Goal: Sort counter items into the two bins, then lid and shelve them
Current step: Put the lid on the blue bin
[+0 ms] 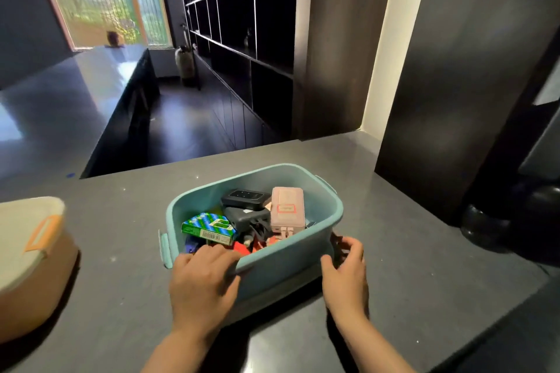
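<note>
Teal bin [291,263]: set on the grey counter [394,251], lidless, near the front edge. Contents: green box [209,227], black device [245,199], pink box [286,209], grey adapter [247,219], red items, partly hidden. Left hand [203,278]: laid over the near rim, fingers curled onto it. Right hand [345,272]: placed at the near right corner, fingers bent round the latch there. Orange bin [33,281]: lidded in white, kept well apart at far left.

Left hand [203,278] reaches forward with fingers [218,251] curled, right hand [345,269] half-curled beside it.
</note>
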